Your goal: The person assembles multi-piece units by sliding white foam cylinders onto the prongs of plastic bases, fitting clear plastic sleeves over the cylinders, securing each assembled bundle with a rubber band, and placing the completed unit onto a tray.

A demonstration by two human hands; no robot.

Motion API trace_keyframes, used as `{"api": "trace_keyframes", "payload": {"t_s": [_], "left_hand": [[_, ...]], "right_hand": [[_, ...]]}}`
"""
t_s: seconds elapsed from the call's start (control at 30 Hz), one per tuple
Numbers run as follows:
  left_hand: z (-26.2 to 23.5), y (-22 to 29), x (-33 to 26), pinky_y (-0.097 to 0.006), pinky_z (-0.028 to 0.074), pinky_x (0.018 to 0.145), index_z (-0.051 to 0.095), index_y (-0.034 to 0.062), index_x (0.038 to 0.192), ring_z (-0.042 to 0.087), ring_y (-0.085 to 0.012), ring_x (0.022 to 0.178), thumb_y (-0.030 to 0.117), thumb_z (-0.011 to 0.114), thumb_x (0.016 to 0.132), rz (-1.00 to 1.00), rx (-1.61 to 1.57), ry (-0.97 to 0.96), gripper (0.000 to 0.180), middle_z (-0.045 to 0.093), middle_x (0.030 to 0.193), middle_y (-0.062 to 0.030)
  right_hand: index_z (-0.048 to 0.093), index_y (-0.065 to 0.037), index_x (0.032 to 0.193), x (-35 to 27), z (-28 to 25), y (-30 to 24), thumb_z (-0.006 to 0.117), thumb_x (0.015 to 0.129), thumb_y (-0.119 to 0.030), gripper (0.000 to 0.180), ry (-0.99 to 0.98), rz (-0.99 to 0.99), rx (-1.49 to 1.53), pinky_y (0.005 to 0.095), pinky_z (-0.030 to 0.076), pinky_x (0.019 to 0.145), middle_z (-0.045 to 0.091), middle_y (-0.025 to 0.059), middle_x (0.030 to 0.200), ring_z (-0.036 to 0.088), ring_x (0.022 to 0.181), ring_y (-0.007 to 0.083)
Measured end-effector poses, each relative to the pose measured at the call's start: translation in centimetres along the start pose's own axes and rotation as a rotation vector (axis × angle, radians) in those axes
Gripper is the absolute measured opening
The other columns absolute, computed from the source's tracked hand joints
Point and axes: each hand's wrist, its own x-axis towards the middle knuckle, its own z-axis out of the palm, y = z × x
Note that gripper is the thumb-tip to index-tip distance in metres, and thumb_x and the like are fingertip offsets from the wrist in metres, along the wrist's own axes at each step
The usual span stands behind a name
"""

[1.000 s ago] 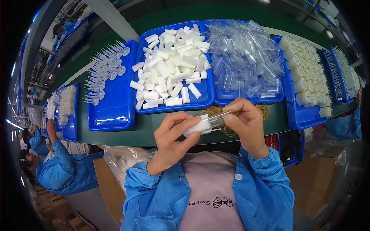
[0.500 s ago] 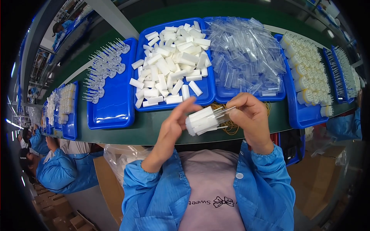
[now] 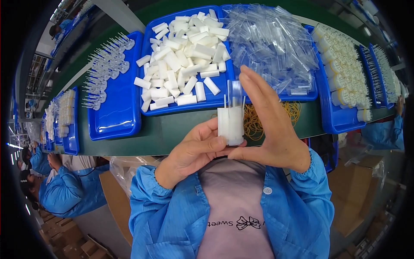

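Note:
Upright in front of my chest stands an assembly of white foam blocks [image 3: 230, 125] with thin pins rising at its sides. My left hand [image 3: 192, 151] is closed around its lower part, thumb on the near side. A clear plastic sleeve [image 3: 235, 92] sticks up out of the top, between the blocks. My right hand [image 3: 278, 129] is open beside the assembly, fingers stretched upward and thumb reaching toward its base; whether the thumb touches it I cannot tell.
Beyond my hands, blue trays hold loose white foam blocks [image 3: 172, 64] and clear plastic pieces [image 3: 267, 47]. Yellow rubber bands [image 3: 254, 123] lie on the green table [image 3: 168, 146]. At left is a tray of pinned white holders [image 3: 101, 82]; at right, banded assemblies [image 3: 340, 69]. Another person [image 3: 71, 190] sits at left.
The foam assembly has turned from lying tilted to upright. My left hand has closed around its lower part. My right hand has let go of the clear plastic and opened.

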Motion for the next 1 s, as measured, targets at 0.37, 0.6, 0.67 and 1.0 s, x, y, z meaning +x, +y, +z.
{"api": "trace_keyframes", "payload": {"t_s": [0.37, 0.6, 0.67, 1.0], "left_hand": [[-0.7, -1.2, 0.1, -0.035, 0.043, 0.099, 0.037, 0.0006, 0.137, 0.055, -0.0205, 0.115, 0.015, 0.067, 0.087, -0.032, 0.000, 0.035, 0.060, 0.054, 0.124, -0.0110], [-0.7, -0.9, 0.2, -0.032, 0.043, 0.097, 0.040, 0.0007, 0.135, 0.055, -0.0168, 0.112, 0.037, 0.065, 0.088, 0.015, 0.070, 0.031, 0.064, 0.055, 0.123, -0.0086], [-0.8, -0.8, 0.1, -0.032, 0.044, 0.097, 0.041, 0.0009, 0.134, 0.056, -0.0163, 0.112, 0.037, 0.065, 0.088, -0.003, 0.086, 0.037, 0.063, 0.055, 0.122, -0.0080], [-0.5, -0.6, -0.1, -0.032, 0.044, 0.095, 0.042, 0.0030, 0.134, 0.057, -0.0180, 0.109, 0.036, 0.069, 0.085, 0.088, 0.144, 0.074, 0.065, 0.056, 0.122, -0.0094]], "right_hand": [[0.042, -0.004, 0.131, 0.2, 0.2, 0.6, 0.084, 0.055, -0.025, 0.089, -0.047, -0.053, -0.106, 0.0492, 0.029, 0.106, 0.046, 0.0159, 0.130, 0.040, 0.127, 0.0356], [0.052, -0.007, 0.118, 0.1, 0.3, 0.3, 0.081, 0.058, -0.024, 0.069, -0.017, -0.077, -0.130, 0.0504, 0.031, 0.105, 0.053, 0.0115, 0.115, 0.050, 0.116, 0.0299], [0.053, -0.007, 0.115, 0.1, 0.3, 0.2, 0.080, 0.058, -0.023, 0.065, -0.012, -0.093, -0.134, 0.0507, 0.031, 0.104, 0.053, 0.0109, 0.112, 0.051, 0.114, 0.0296], [0.053, -0.009, 0.123, -0.1, 0.3, -0.8, 0.081, 0.057, -0.026, 0.074, -0.102, -0.127, -0.183, 0.0504, 0.031, 0.102, 0.050, 0.0103, 0.116, 0.047, 0.117, 0.0309]]}}
